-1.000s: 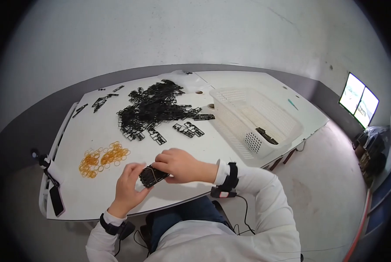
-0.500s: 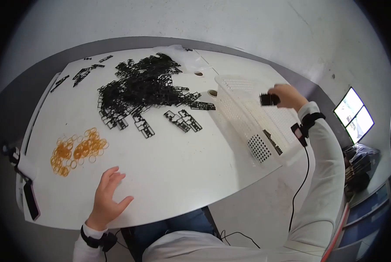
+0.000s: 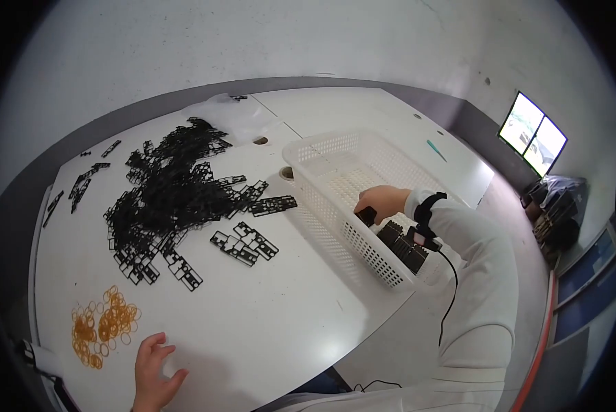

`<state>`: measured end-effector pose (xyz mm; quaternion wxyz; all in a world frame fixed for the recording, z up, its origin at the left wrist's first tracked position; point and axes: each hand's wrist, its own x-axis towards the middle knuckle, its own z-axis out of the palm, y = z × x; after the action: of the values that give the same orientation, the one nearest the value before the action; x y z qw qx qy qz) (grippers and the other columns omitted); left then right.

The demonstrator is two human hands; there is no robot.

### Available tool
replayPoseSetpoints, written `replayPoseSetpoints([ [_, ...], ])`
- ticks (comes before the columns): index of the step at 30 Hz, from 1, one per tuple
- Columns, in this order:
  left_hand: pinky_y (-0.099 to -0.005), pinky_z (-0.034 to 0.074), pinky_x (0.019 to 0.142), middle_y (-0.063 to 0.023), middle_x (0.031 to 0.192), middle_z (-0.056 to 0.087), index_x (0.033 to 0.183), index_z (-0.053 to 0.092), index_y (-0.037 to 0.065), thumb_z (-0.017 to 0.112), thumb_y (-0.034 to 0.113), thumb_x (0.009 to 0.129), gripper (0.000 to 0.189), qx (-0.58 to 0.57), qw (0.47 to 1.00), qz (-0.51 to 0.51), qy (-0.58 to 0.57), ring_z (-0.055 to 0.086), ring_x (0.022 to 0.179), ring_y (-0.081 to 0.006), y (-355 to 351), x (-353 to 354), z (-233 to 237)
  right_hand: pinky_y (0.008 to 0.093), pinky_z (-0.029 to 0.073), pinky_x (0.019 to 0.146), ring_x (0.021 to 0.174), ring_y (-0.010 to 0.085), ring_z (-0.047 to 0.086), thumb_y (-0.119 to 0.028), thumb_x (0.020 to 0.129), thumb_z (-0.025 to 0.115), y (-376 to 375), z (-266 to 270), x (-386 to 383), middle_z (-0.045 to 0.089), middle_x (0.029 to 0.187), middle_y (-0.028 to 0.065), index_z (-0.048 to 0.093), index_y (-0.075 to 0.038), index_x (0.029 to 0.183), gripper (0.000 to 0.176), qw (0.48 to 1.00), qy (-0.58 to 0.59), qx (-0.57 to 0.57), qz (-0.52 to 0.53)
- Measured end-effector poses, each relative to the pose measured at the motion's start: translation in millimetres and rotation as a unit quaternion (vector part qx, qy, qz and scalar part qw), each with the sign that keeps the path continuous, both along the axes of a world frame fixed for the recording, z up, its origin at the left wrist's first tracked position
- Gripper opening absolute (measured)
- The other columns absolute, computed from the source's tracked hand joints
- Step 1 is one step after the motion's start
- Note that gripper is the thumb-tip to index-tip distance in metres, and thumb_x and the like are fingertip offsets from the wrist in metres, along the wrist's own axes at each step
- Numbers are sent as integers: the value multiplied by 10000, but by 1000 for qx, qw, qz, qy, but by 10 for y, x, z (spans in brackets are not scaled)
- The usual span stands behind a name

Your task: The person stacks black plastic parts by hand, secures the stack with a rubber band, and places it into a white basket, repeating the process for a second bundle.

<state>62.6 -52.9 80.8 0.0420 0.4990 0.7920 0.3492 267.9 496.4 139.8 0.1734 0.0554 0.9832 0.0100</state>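
Note:
My right hand [image 3: 385, 202] is inside the white perforated plastic basket [image 3: 321, 196], closed on a small black stack of parts [image 3: 367, 215]. Beside it, toward the basket's near end, more black stacks [image 3: 402, 247] lie on the basket floor. My left hand [image 3: 157, 374] hovers over the table's near edge, its fingers apart and holding nothing. Closest to that hand are many loose amber rubber bands [image 3: 115, 317]. Farther back spreads a large heap of flat black frame-like plastic parts [image 3: 174, 189], with a few loose parts [image 3: 244, 244] in front of it.
A roll of tape [image 3: 286, 173] stands against the basket's left side. Behind the heap lies a clear plastic bag [image 3: 236, 118]. A teal thin tool [image 3: 436, 150] rests on the table's far right. A cable runs from my right wrist strap [image 3: 424, 230].
My right hand has gone from above the basket's far side down into it with the black stack. The view has turned to the right. My left hand stays open.

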Motion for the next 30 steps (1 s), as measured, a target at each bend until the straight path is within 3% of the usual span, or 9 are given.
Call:
replayPoseSetpoints([
  [5,-369,415,872,-142,1147,472,946,554,38,720,51,526,452,-19,999,-33,-2,495,1023,-287,153,-83,-61,355,463,777,920,282,580,-45,635,624,40,-150,-29,623,1011,125,611,-134,1106,480,985,-118,-109,-54],
  [8,-369,413,874,-141,1147,476,953,556,41,723,52,523,461,-18,999,-51,0,494,1025,-284,191,-105,-86,341,452,779,855,264,586,-20,636,535,-15,-137,-52,640,968,144,620,-75,1069,444,946,-154,-189,-215],
  [9,-369,413,874,-141,1147,476,953,556,41,723,52,523,461,-19,998,-52,0,494,1025,-284,199,-93,-78,341,452,779,855,264,586,-20,636,535,9,-162,-36,640,968,144,620,-75,1069,444,945,-154,-189,-217],
  [13,-376,408,879,-144,1138,477,953,553,41,714,52,527,456,-21,998,-53,-21,491,1029,-290,179,-37,-31,327,468,773,923,220,571,-76,693,552,235,-402,130,622,1023,134,596,-79,1111,421,949,-64,-225,-209],
  [17,-384,401,884,-144,1125,476,950,548,39,701,49,531,445,-12,999,-34,-30,487,1028,-293,89,-36,-50,316,492,747,994,202,538,-138,739,577,411,-358,417,570,1124,119,546,-101,1178,441,956,29,-108,-270],
  [21,-388,395,886,-142,1113,475,949,544,38,691,48,532,442,-8,999,-23,-39,484,1023,-293,52,-27,-79,355,510,743,1052,226,506,-211,764,604,181,-202,550,497,1223,111,459,-144,1265,526,887,-46,-262,-378],
  [24,-417,367,921,-185,1182,449,1077,534,41,669,113,704,403,-70,995,-71,9,439,1104,-357,36,-67,-59,416,513,744,1036,260,513,-234,773,601,207,-245,518,459,1260,116,392,-177,1315,584,854,-103,-281,-425],
  [28,-388,393,886,-140,1114,474,950,545,40,694,56,532,444,-21,998,-35,-39,481,1019,-289,42,-19,-109,476,496,772,1109,291,466,-244,774,611,171,-300,514,403,1310,143,348,-190,1341,628,878,-116,-236,-401],
  [30,-388,393,886,-140,1112,476,949,546,39,694,59,534,440,-23,999,-28,-41,482,1018,-290,24,-17,-112,486,482,796,1139,297,438,-282,785,604,108,-316,539,379,1328,144,345,-189,1343,622,870,-96,-254,-412],
])
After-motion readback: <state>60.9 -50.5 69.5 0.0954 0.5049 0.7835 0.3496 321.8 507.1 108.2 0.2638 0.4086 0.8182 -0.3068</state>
